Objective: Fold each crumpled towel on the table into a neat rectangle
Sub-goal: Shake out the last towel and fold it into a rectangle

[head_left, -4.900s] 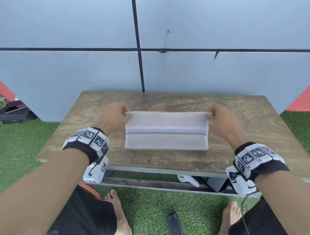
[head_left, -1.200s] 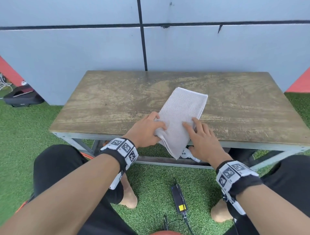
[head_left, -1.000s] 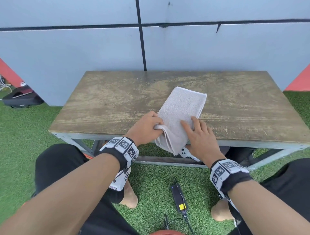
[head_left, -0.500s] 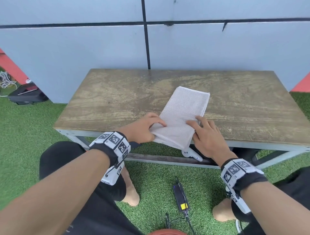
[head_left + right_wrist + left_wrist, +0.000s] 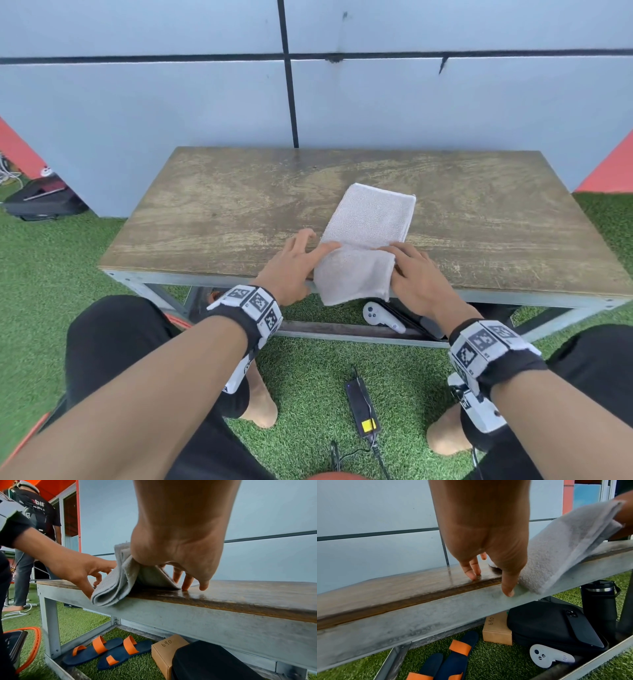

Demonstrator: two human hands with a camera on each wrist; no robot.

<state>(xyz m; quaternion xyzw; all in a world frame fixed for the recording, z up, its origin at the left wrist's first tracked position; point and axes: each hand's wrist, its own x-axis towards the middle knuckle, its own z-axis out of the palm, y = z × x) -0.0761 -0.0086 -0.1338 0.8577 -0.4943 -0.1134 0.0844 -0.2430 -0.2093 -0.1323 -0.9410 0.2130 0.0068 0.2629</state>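
Grey towel (image 5: 363,246) – folded, overhanging table (image 5: 212,212) edge, both hands' fingers (image 5: 325,247) flat, released

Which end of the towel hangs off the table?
The near end of the towel, between the left hand and right hand, droops over the table front edge; the far end lies flat on the tabletop.

Under the tabletop (image 5: 222,212) on green turf (image 5: 51,274) lie a pair of navy sandals with orange straps (image 5: 106,651), a brown cardboard box marked "690" (image 5: 164,650), a black case (image 5: 547,626) with a phone (image 5: 583,627) on it — and a white controller (image 5: 547,655). A black tumbler (image 5: 597,599) stands beside the case — a black power adapter (image 5: 361,406) lies nearer the person.
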